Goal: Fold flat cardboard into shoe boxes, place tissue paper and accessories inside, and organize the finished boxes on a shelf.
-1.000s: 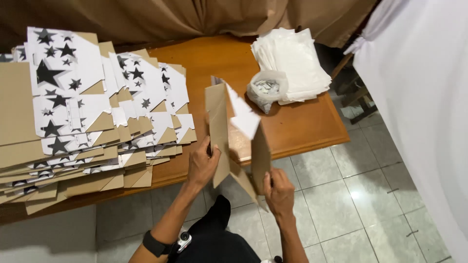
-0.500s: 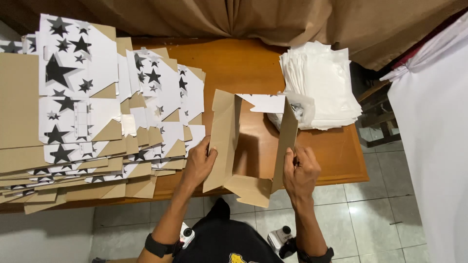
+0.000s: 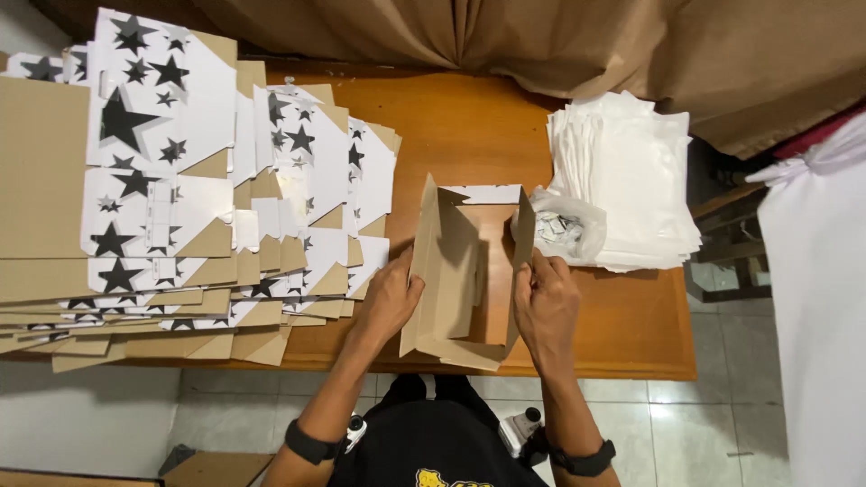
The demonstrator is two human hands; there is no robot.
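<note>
A brown cardboard box (image 3: 460, 271), partly folded with both side walls upright and a white flap at its far end, rests on the wooden table (image 3: 622, 334) near the front edge. My left hand (image 3: 390, 300) presses against the outside of its left wall. My right hand (image 3: 543, 302) grips the right wall from outside. The inside of the box shows bare brown card.
Fanned stacks of flat box blanks (image 3: 180, 198), white with black stars and brown backs, cover the table's left half. A pile of white sheets (image 3: 627, 185) lies at the right, with a crumpled clear plastic bag (image 3: 564, 230) beside it. Brown curtain hangs behind; tiled floor lies below.
The box has come down from a raised, tilted hold to rest on the table, and its walls now stand upright between my hands. The view has shifted left.
</note>
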